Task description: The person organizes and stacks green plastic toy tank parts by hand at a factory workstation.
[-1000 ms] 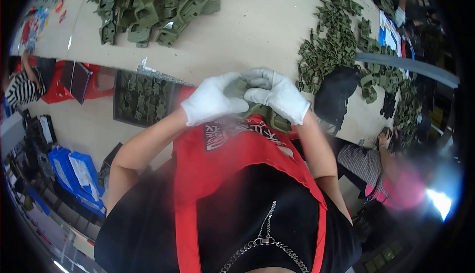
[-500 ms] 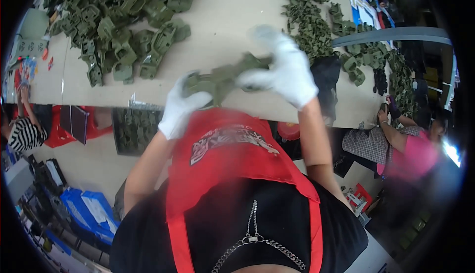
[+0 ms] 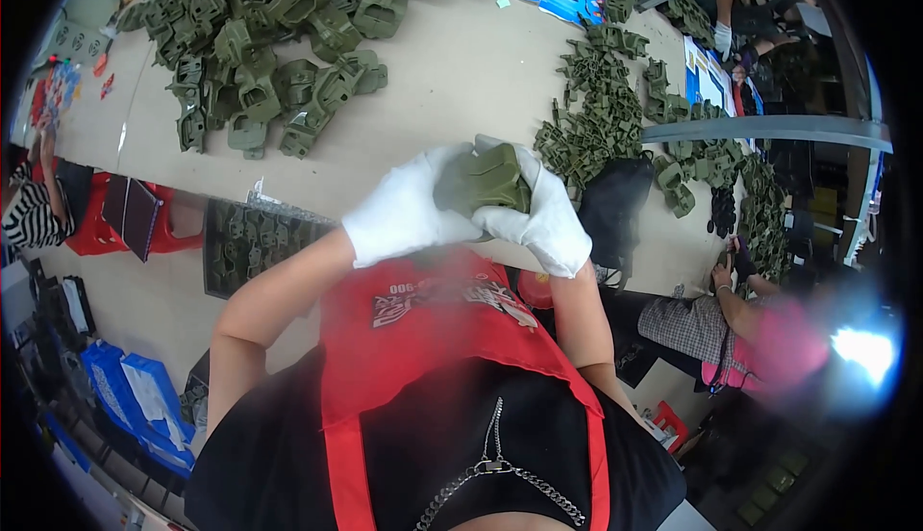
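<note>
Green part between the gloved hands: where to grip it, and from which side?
Likely by its left and right sides, one hand from each: the left hand and right hand cup the green part that way. It looks bulky, with a broad face turned up to the camera, so its sides should give better purchase. Its underside is hidden.

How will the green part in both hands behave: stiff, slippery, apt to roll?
Likely stiff: the part has defined, molded-looking edges. Possibly somewhat slippery: its top looks smooth. Unlikely to roll: its outline looks angular.
</note>
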Available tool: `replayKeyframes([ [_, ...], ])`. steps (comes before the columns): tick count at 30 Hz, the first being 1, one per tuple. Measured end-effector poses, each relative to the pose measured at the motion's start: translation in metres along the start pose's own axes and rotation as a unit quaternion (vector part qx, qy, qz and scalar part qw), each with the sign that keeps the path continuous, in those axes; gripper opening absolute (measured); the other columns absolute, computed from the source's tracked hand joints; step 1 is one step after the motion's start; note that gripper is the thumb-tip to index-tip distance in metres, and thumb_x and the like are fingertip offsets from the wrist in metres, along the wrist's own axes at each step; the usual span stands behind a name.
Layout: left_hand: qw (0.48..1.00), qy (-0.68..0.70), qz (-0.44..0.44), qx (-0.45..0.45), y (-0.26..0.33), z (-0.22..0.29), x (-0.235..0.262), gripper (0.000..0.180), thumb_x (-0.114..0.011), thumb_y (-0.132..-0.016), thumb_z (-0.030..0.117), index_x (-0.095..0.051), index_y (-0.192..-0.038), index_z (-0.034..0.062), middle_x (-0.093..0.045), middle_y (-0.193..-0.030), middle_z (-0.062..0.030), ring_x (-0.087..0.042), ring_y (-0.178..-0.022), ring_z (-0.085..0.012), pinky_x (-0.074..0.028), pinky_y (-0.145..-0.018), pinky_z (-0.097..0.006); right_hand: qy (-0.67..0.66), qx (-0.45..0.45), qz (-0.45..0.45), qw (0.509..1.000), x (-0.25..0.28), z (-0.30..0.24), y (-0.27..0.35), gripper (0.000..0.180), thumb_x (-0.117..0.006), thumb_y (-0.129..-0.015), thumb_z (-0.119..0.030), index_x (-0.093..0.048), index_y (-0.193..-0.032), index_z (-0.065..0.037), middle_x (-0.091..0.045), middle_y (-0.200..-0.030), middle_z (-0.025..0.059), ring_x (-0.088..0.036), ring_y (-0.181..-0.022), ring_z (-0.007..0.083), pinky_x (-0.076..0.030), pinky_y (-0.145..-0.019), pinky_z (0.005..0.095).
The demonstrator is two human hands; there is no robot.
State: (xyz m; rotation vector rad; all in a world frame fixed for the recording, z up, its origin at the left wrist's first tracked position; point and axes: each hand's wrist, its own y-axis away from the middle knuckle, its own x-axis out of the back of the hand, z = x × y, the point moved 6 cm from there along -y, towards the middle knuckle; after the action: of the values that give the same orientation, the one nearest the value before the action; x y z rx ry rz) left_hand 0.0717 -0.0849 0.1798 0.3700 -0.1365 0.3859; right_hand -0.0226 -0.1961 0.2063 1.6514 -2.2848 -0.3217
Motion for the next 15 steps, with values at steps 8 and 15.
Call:
replayKeyframes([
  [8, 0.966, 0.251, -0.048, 0.035, -0.01, -0.04, -0.023, 0.071, -0.083, -0.065, 0.016, -0.052, -0.126, -0.004, -0.062, -0.115, -0.0127, -0.058, -0.106, -0.0165, -0.046, -0.092, -0.03, -0.043, -0.085, 0.067, 0.993, -0.005, 0.037, -0.004, 0.063, -0.071, -0.07, -0.004, -0.052, -0.13, 0.002, -0.064, -0.099, 0.0038, -0.058, -0.086, 0.0108, -0.048, -0.08, 0.0251],
  [15, 0.999, 0.0, 0.006, 0.051, 0.003, -0.024, -0.01, 0.075, -0.082, -0.064, 0.036, -0.056, -0.122, -0.0041, -0.063, -0.117, -0.0179, -0.061, -0.111, -0.0241, -0.047, -0.094, -0.033, 0.049, -0.008, -0.037, 0.998, 0.001, 0.014, -0.007, 0.075, -0.078, -0.065, -0.006, -0.049, -0.133, 0.001, -0.061, -0.114, 0.0081, -0.056, -0.105, 0.0145, -0.043, -0.095, 0.028],
])
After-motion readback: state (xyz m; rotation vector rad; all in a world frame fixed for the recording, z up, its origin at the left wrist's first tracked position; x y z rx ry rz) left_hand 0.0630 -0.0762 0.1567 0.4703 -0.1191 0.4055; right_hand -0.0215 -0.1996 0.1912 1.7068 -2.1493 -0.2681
